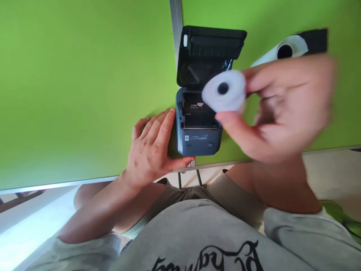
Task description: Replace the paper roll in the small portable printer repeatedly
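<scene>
A small dark blue label printer stands at the table's front edge. Its black lid is swung up and back, baring an inner bay with a printed sticker. My left hand rests flat against the printer's left side, fingers stretched out and thumb along its front edge. Above the right part of the bay, my right hand pinches a white paper roll between thumb and fingers. The roll's dark core hole shows. This hand is slightly blurred by motion.
Behind my right hand lies another white paper roll with a dark hollow core, next to a flat black object. The green table has a metal seam behind the printer. Its front edge runs just above my lap.
</scene>
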